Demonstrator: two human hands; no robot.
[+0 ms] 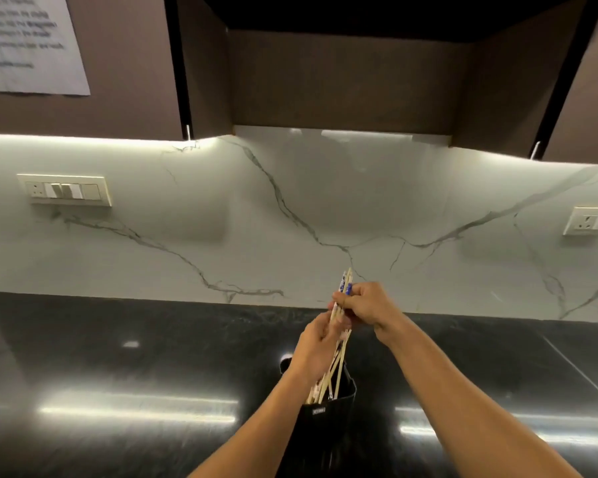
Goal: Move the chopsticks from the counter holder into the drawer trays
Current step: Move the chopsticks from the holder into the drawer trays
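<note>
Black holder (328, 429), chopsticks (339, 353) in both hands' grip.

Chopsticks (339, 370): pale wood, matt, some with blue-patterned ends. Holder (328, 419): black, matt. Worktop (152, 391): dark stone, polished, glossy. Backsplash (290, 208): white veined marble, smooth.

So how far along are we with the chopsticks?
Early. Nothing looks put away; no drawer is in view. Both hands, left and right, grip a bundle of chopsticks whose lower ends sit in the black holder. Lifting them out and carrying them to the trays remains.
</note>
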